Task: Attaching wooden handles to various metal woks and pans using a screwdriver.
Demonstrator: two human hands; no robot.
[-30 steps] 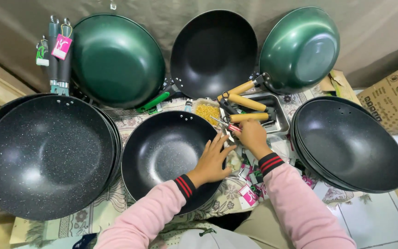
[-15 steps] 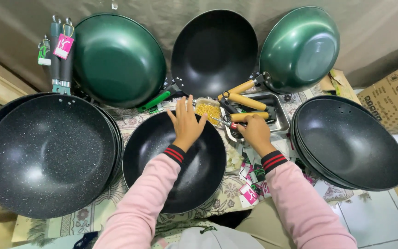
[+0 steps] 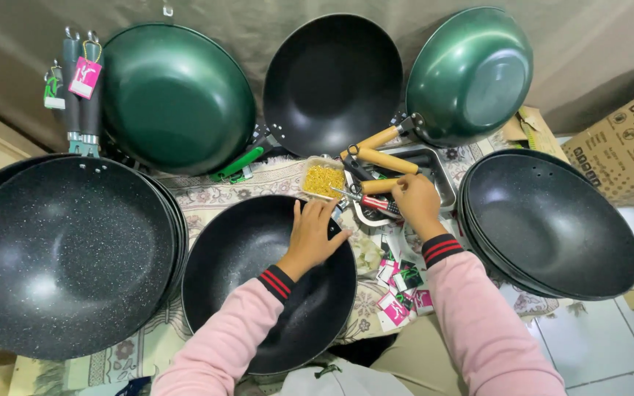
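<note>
While the left hand lies flat with fingers spread on the far rim of the black speckled wok, seemingly to steady it, the right hand curls its fingers about a red-handled tool just beyond that rim; whether it grips firmly I cannot tell. Close by sit a small tub of yellow fasteners and a metal tray holding wooden handles, all within easy reach. Pink tags lie near the right wrist. Stacked woks flank the left.
</note>
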